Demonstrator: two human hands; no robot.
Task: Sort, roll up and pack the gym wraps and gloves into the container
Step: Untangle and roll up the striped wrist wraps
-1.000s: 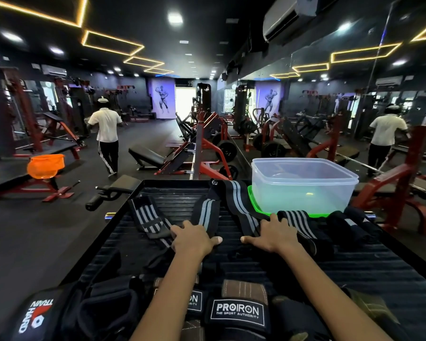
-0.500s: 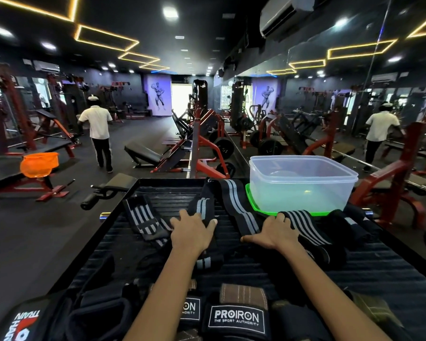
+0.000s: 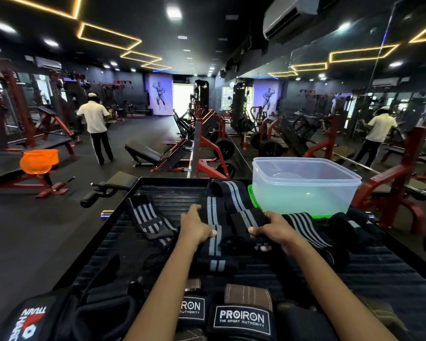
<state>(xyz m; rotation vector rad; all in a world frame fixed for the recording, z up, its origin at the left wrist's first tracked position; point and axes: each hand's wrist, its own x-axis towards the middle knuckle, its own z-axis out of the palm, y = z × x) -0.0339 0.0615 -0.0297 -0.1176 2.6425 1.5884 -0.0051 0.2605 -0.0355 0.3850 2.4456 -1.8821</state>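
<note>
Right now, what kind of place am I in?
A gym, almost certainly. Red-framed weight machines and a padded bench fill the floor, a bodybuilder poster hangs on the far wall, and striped gym wraps lie under your hands.

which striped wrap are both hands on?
The long two-stripe wrap in the middle, pinned by the left hand and right hand. The multi-stripe wraps lie untouched at left and right.
</note>
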